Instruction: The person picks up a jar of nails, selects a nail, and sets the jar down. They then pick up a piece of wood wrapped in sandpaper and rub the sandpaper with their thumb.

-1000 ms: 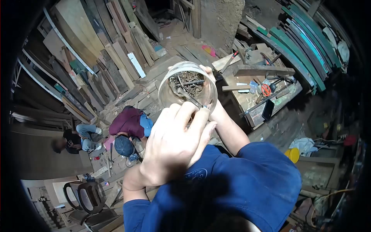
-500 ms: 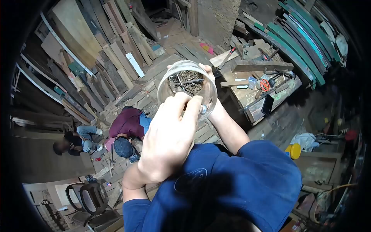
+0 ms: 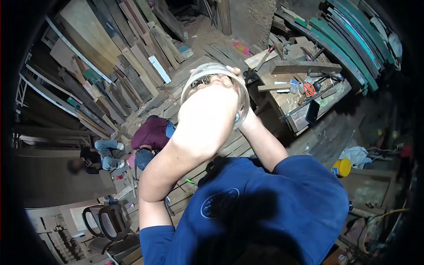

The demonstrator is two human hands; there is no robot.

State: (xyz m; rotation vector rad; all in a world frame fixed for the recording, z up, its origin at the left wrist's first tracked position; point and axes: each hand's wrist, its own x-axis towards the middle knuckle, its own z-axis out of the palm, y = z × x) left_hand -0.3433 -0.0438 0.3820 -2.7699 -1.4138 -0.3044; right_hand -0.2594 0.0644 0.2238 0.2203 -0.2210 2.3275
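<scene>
A clear, round jar point(image 3: 244, 104) is held up in front of my chest, its mouth towards me. Small nail- or screw-like metal pieces point(image 3: 202, 81) show inside at its upper left. My right hand point(image 3: 237, 74) grips the jar from behind, with fingertips showing at the far rim. My left hand point(image 3: 206, 117) reaches over the near rim, back of the hand up. Its fingers are inside the jar and mostly hidden, so what they hold cannot be seen.
A workbench point(image 3: 286, 104) at right carries tools, a wooden beam point(image 3: 304, 67) and a phone point(image 3: 312, 112). Boards point(image 3: 92, 35) lean at upper left. Two people, one in a maroon shirt point(image 3: 150, 134), are low down at left. Chairs point(image 3: 110, 223) stand at lower left.
My left hand has moved deeper into the jar, covering more of the metal pieces. The view has shifted slightly, and the person in maroon appears further behind my left arm.
</scene>
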